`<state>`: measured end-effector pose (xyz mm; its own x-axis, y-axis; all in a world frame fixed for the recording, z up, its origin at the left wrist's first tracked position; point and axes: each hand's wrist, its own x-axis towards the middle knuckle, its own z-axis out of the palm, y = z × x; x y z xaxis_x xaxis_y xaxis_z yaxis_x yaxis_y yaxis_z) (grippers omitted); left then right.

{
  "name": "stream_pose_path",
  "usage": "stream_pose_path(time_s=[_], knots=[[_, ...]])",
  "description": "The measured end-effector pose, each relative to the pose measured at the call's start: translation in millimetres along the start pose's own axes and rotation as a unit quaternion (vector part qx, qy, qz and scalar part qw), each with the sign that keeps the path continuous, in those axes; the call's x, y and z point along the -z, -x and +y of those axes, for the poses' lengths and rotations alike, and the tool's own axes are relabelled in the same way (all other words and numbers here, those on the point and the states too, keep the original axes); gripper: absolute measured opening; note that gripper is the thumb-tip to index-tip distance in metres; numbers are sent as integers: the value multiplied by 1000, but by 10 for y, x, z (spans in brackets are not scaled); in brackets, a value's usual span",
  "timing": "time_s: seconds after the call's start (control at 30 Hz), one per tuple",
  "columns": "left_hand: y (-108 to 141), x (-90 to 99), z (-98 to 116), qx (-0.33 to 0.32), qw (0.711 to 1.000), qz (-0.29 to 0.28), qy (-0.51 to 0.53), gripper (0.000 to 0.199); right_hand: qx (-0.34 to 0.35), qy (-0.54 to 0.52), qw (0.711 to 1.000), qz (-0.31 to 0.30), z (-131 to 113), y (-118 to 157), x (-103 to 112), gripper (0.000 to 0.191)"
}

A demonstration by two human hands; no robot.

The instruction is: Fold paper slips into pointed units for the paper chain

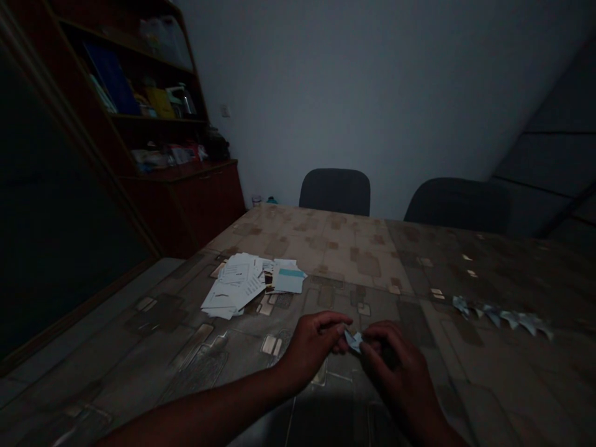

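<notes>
Between my two hands, just above the patterned tabletop, is a small folded piece of paper (354,341), pale with bluish-grey marks. My left hand (313,343) pinches its left side between thumb and fingers. On the other side, my right hand (398,360) grips the right edge with thumb and forefinger. Over to the right lies a row of several small folded paper pieces (505,316) that look alike. A loose pile of printed white paper sheets (239,279) rests to the left, with a teal-striped card (289,279) at its right end.
The table (326,226) wears a cover with a block pattern. Two dark chairs (335,189) stand at its far side, before a pale wall. At the left is a wooden cabinet (205,192) with filled shelves. The room is dim.
</notes>
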<state>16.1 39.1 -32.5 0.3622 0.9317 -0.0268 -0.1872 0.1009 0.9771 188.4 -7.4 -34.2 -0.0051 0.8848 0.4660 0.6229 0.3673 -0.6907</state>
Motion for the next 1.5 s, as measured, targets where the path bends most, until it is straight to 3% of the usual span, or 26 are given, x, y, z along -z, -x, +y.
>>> stream_pose_path(time_s=[0.2,0.6,0.77,0.83,0.9,0.97,1.1,1.23,1.37,1.5], knots=[[48,-36,68,-7,1000,10,-19,24,-43,4,999,-28,-14,25,-25,10],[60,-70,34,3,999,20,-36,7,-15,20,999,-27,14,23,-16,14],[71,-61,20,-7,1000,-1,-17,23,-12,-4,999,-43,6,8,-4,18],[69,-52,7,-5,1000,1,-29,28,-39,-28,998,-37,7,-2,-5,18],[63,-46,-10,-1,998,10,-56,21,-91,-67,993,-23,8,-12,-17,18],[53,-47,-20,2,997,23,-69,11,-147,-116,982,-4,10,-21,-38,23],[44,-65,1,2,997,60,-47,16,-206,-214,955,-6,20,-31,-84,32],[62,-85,15,13,998,50,-44,18,-228,-253,940,-1,43,-31,-96,34],[82,-86,-6,11,998,16,-62,15,-229,-213,950,13,54,-36,-67,31],[76,-82,-7,8,997,21,-71,14,-204,-176,963,10,7,-53,-32,29]])
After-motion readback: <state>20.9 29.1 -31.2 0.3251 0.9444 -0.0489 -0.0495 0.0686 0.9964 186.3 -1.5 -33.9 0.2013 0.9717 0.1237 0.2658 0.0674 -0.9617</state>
